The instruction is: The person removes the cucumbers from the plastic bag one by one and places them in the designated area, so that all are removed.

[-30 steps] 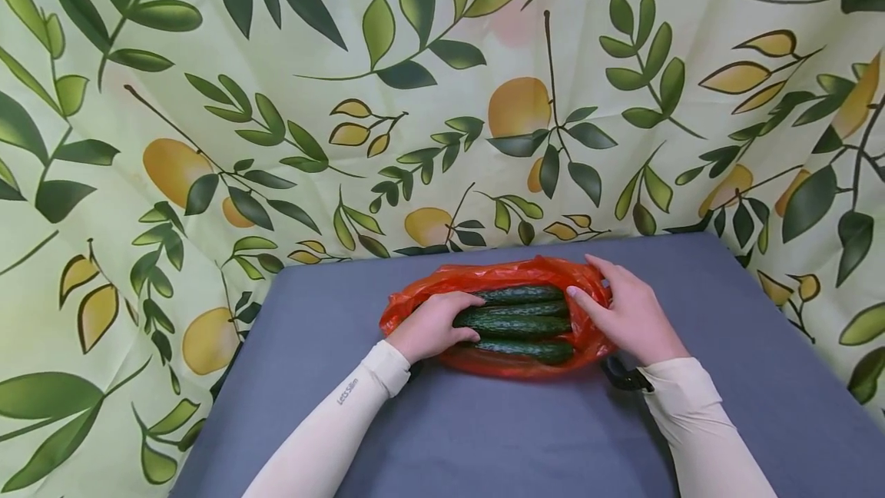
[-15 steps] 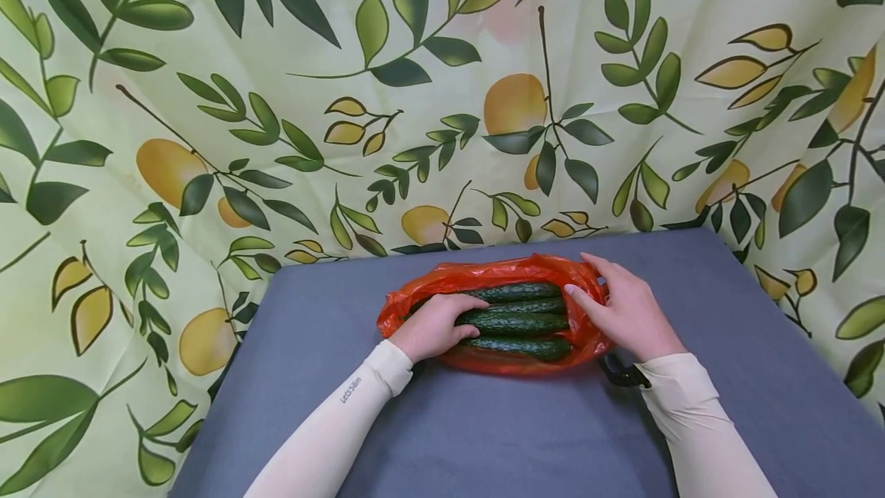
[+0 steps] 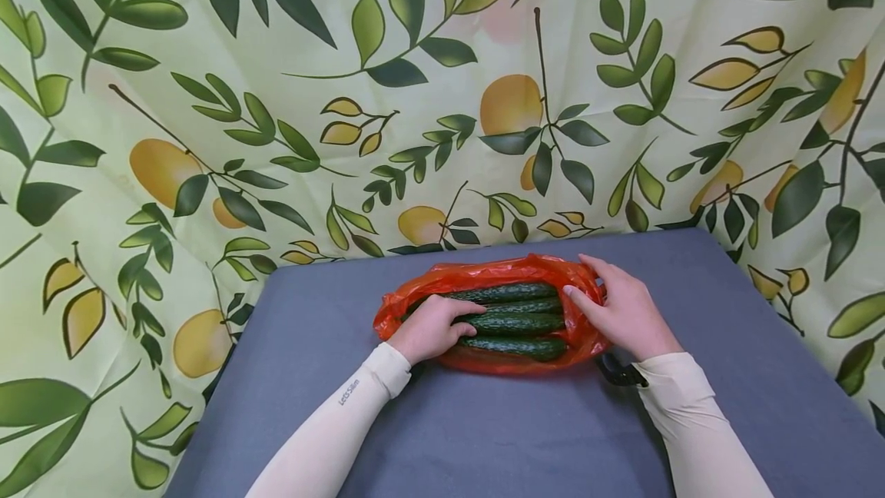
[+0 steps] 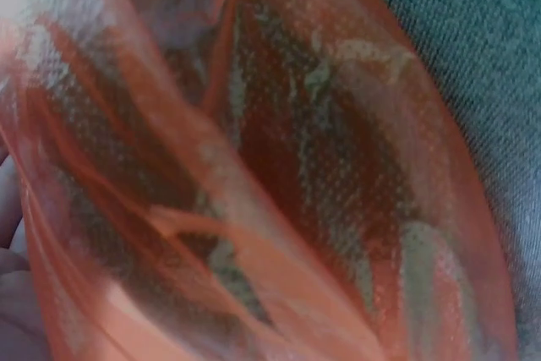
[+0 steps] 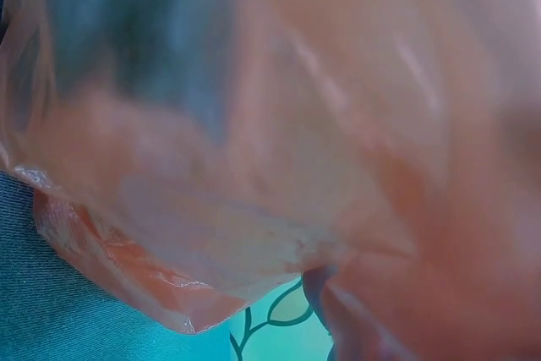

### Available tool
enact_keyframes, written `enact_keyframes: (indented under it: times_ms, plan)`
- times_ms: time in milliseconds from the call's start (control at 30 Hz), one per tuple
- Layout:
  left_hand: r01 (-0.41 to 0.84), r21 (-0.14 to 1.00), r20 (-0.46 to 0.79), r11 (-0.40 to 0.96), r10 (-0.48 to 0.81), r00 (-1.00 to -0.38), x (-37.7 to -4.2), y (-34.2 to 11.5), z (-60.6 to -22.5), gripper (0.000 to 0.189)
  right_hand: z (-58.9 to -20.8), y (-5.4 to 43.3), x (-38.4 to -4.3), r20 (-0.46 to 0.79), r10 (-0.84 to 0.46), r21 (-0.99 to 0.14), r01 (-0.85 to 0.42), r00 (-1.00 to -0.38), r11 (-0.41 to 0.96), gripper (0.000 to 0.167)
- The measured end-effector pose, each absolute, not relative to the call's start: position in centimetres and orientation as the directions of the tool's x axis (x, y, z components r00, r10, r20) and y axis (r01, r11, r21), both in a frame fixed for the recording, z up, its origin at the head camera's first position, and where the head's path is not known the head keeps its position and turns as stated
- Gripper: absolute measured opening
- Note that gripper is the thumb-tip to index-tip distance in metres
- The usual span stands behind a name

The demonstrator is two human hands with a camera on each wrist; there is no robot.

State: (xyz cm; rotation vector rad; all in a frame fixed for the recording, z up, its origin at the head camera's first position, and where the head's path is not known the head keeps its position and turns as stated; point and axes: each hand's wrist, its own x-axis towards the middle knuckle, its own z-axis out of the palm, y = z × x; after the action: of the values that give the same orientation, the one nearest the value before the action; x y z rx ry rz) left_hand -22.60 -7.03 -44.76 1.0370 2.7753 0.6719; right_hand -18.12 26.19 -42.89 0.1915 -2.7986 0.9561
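Several dark green, bumpy cucumbers (image 3: 523, 322) lie side by side in a red plastic bag (image 3: 452, 277) whose mouth faces up. My left hand (image 3: 427, 327) reaches into the bag from the left, thumb and forefinger on either side of one middle cucumber. At the right end, my right hand (image 3: 632, 315) pinches the bag's edge between thumb and fingers. In the left wrist view, the thin bag (image 4: 287, 200) covers most of the picture, cucumbers showing through it. The right wrist view is filled by blurred plastic of the bag (image 5: 338, 150), with dark green behind it.
The bag rests on a table with a grey-blue cover (image 3: 525, 436). A cloth backdrop (image 3: 429, 137) printed with leaves and fruit rises behind the table and along its sides. A black strap (image 3: 620, 372) shows by the right wrist.
My left thumb and forefinger have drawn closer together about the cucumber. The right hand keeps its place on the bag. The head view has shifted slightly.
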Motion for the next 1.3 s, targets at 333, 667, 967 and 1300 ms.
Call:
enact_keyframes:
  times_ms: [333,667,967,1300]
  plan:
    - [0.586,0.477,0.096,0.655,0.624,-0.775,-22.3,-7.5,-44.5,0.042,-42.8,26.3,-18.1,0.207,-0.064,-0.592,-0.177,-0.976,0.786,0.070]
    - [0.631,0.514,0.198,0.581,0.635,-0.746,-21.5,-8.2,-43.0,0.043,-42.8,26.7,-18.1,0.200,-0.059,-0.591,-0.168,-0.978,0.789,0.070]
    - [0.650,0.570,0.270,0.502,0.633,-0.726,-19.6,-9.2,-41.9,0.045,-42.4,26.9,-18.0,0.168,-0.054,-0.588,-0.144,-0.984,0.796,0.069]
    - [0.773,0.537,0.396,0.338,0.708,-0.585,-16.8,-8.4,-40.5,0.043,-42.7,26.8,-18.0,0.200,-0.074,-0.575,-0.179,-0.977,0.798,0.067]
